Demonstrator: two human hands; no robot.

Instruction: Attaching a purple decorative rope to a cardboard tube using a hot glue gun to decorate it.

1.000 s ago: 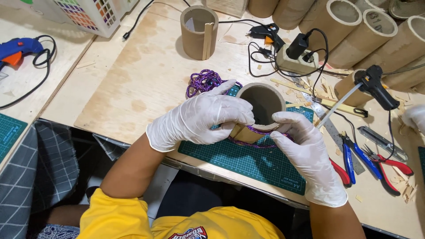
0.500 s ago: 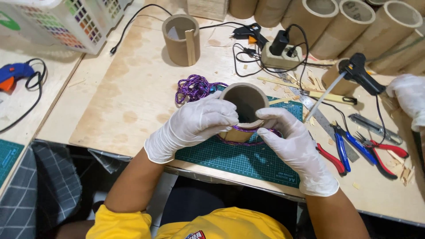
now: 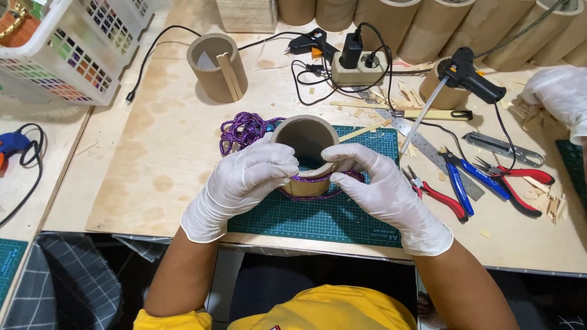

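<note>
Both gloved hands close around the cardboard tube [image 3: 304,146], standing between them on the green cutting mat [image 3: 318,217]. The left hand [image 3: 241,183] grips its side; the right hand [image 3: 385,195] seems to pinch purple cord [image 3: 244,131] against its base.

Both hands, left [image 3: 241,183] and right [image 3: 391,198], wear thin white gloves below yellow short sleeves.

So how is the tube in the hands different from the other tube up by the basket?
The held tube sits on the green mat between the left hand and right hand; the far tube stands alone on bare wood. The held tube has purple cord around its base; the far tube has wooden sticks leaning on it. Both are upright, open-topped cardboard.
</note>
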